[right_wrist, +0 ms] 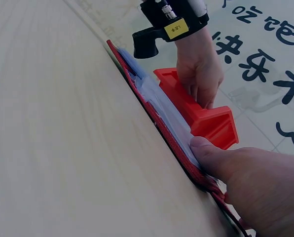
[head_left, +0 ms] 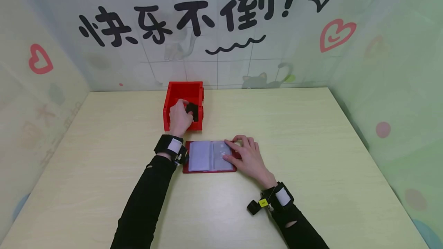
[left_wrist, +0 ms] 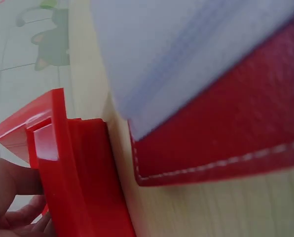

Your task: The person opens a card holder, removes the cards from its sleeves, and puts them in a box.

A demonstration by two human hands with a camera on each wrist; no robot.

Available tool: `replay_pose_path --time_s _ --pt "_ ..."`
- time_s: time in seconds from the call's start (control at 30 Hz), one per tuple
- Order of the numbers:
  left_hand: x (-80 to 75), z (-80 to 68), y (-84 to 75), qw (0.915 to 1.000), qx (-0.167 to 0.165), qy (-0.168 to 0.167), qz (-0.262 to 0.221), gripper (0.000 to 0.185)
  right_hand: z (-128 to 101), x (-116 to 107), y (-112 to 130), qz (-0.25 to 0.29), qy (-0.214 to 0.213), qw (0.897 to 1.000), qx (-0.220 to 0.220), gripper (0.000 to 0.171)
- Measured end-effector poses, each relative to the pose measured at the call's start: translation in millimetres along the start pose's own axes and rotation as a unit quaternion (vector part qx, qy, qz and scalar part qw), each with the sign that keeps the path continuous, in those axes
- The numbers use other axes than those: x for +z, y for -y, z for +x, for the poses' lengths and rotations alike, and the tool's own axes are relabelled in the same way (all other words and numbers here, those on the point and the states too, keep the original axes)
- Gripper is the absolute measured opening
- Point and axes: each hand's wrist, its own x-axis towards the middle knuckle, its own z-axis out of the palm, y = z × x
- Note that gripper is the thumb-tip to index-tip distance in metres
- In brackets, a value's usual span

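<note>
A card holder point(head_left: 211, 171) with a red, white-stitched cover lies open on the table, its clear sleeves point(head_left: 200, 156) spread. My right hand point(head_left: 250, 159) rests at its right side, with thumb and index finger apart on the right-hand sleeve. In the right wrist view the thumb point(right_wrist: 206, 148) presses on the sleeves. Behind the holder, my left hand point(head_left: 180, 118) reaches into a red bin point(head_left: 185, 85) and pinches a small black piece point(head_left: 194, 111) between index finger and thumb. The bin wall hides part of the left fingers in the left wrist view.
The pale wooden table point(head_left: 311, 133) ends at a printed backdrop point(head_left: 294, 53) behind the bin, with side panels left and right. The bin stands close to the back edge, just beyond the card holder. Each wrist wears a black strap with a small camera point(head_left: 254, 207).
</note>
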Motion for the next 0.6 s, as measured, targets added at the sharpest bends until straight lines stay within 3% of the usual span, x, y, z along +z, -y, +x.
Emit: replay_pose_path --time_s 0.2,0.6 --pt "4.1 1.1 3.4 0.9992 -0.01 0.022 0.032 0.029 -0.5 0.5 0.1 0.0 0.001 1.0 -0.001 0.054" --pt "8.2 -7.0 2.4 0.9884 0.019 0.043 0.145 0.027 0.5 2.4 -1.8 -0.003 0.001 1.0 0.003 0.054"
